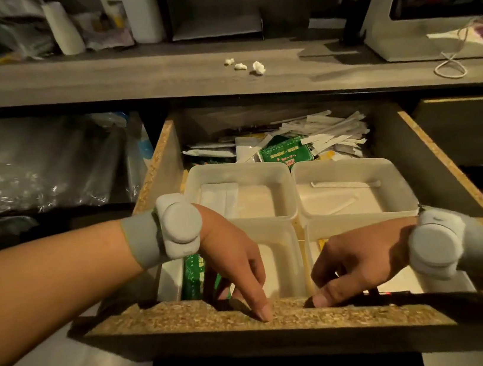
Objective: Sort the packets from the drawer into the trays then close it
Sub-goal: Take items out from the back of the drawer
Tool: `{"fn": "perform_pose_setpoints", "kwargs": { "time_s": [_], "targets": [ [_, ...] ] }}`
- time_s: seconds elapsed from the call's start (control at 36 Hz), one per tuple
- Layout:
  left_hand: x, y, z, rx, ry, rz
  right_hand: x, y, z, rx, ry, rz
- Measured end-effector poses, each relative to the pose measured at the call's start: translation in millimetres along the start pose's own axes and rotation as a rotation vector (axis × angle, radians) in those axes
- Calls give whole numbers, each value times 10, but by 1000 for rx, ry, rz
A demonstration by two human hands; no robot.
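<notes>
The chipboard drawer [187, 317] stands pulled out, with several white trays inside. My left hand [232, 255] rests on its front edge, fingers hooked down over the near left tray [278, 258], where green packets [195, 274] lie. My right hand [357, 262] also grips the front edge, over the near right tray [327, 226]. The far left tray [276, 174] holds white packets and the far right tray [387, 168] holds thin white sticks. A loose heap of packets [285, 150] lies at the back of the drawer.
A grey counter [125, 72] runs above the drawer, with small white crumbs [258, 67], a white appliance [384, 38] and a cord [450, 63]. Clear plastic bags [30, 166] fill the shelf to the left. Another drawer [468, 126] sits to the right.
</notes>
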State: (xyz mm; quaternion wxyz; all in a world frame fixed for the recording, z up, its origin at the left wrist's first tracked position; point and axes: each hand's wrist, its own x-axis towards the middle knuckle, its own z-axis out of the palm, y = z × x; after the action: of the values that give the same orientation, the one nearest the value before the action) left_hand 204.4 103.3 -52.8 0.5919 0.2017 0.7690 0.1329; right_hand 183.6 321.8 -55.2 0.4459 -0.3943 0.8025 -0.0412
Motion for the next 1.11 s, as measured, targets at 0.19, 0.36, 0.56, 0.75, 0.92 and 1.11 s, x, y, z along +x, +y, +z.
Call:
{"fn": "perform_pose_setpoints", "kwargs": {
  "time_s": [0.19, 0.36, 0.56, 0.75, 0.92, 1.11],
  "targets": [
    [163, -88, -336, -145, 74, 52, 272, 182, -167, 256, -57, -97],
    [293, -230, -823, -212, 530, 121, 377, 506, -682, 268, 251, -78],
    [537, -416, -1377, -7, 1059, -10, 504, 1296, -1212, -117, 905, 251],
    [942, -500, -1887, 130, 1223, -87, 690, 1923, -1453, -328, 887, 514],
    [1215, -376, -2153, 210, 1218, -68, 828, 2003, -1663, -364, 699, 703],
    [1364, -265, -2208, 141, 1171, -82, 988, 2003, -1729, -361, 666, 585]
  ]
}}
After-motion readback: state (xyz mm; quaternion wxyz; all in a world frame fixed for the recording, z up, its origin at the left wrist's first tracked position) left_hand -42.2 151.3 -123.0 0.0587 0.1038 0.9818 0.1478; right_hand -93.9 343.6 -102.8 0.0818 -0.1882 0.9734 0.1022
